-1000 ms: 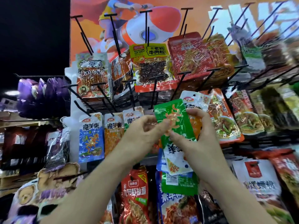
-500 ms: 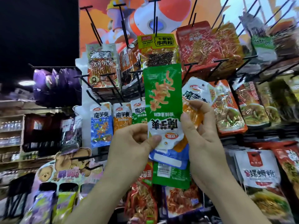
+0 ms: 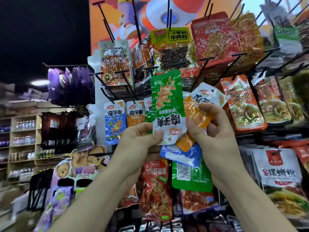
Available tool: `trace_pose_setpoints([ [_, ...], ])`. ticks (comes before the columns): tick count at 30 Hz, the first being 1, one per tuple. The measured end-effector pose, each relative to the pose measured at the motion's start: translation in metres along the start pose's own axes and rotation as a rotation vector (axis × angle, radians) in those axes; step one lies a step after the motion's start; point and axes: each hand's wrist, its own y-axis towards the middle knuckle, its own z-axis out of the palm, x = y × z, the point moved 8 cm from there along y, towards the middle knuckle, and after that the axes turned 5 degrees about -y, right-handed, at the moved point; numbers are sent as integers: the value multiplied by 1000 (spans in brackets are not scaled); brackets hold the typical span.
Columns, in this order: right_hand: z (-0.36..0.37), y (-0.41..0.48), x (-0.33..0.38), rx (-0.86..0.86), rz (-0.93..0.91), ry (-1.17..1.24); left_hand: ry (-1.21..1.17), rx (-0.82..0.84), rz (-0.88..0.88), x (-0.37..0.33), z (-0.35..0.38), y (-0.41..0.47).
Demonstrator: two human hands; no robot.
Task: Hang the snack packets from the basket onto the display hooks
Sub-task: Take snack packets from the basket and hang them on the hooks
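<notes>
Left hand (image 3: 142,141) pinches green packet (image 3: 167,101), right hand (image 3: 212,136) grips orange packets (image 3: 195,114), before display hooks (image 3: 107,20) beside shop shelves (image 3: 25,129).

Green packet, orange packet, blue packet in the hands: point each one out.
Green packet (image 3: 167,97): head view, green upper half.
Orange packet (image 3: 194,113): head view, orange middle.
Blue packet (image 3: 180,155): head view, blue middle.

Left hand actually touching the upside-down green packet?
Touching. Head view: the left hand pinches the white lower end of the green packet, thumb lying flat on its front, no gap visible.
</notes>
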Motion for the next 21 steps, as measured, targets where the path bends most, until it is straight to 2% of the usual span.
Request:
trace_pose_setpoints([
  [3,-5,-1,-5,-51,-9,-61,56,-116,151,-11,-20,5],
  [5,-13,0,0,-88,-61,-183,53,-165,283,-28,-37,9],
  [6,-18,2,4,-111,-87,-249,141,-172,360,-41,-45,11],
  [9,-27,11,18,-140,-115,-336,519,6,515,-72,-43,15],
  [11,-15,15,24,-43,-117,-338,582,138,518,-79,-31,18],
  [14,17,11,16,172,-85,-449,515,106,566,-86,-20,28],
  [18,27,7,-7,191,64,-436,370,-2,571,-86,-17,44],
  [21,29,9,-6,164,65,-350,208,1,430,-73,-23,57],
])
